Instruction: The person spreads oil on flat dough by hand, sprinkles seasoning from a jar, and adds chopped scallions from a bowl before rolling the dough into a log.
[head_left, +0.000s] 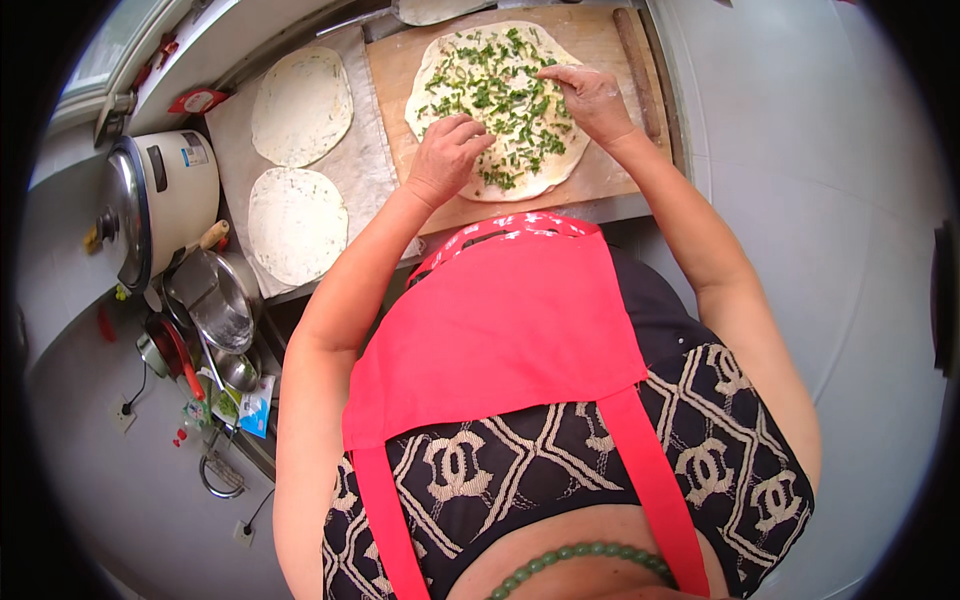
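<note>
A large rolled-out sheet of dough (517, 187) lies on a wooden board, strewn with chopped green scallions (484, 56). My left hand (450, 154) is over the sheet's lower left part, its fingers loosely curled down at the scallions. Above the right part of the dough is my right hand (596, 101), thumb and fingertips drawn together. Whether either hand has bits of scallion or dough between its fingers is hidden. A wooden rolling pin (634, 67) rests along the board's right side, beyond my right hand.
Two round flat dough pieces (300, 105) lie on a floury cloth or paper (232, 135) left of the wooden board (394, 75). Farther left stand a lidded white cooker (184, 195), a metal bowl (236, 300) and a red-handled utensil (191, 375). Another dough piece (435, 9) shows at the top edge.
</note>
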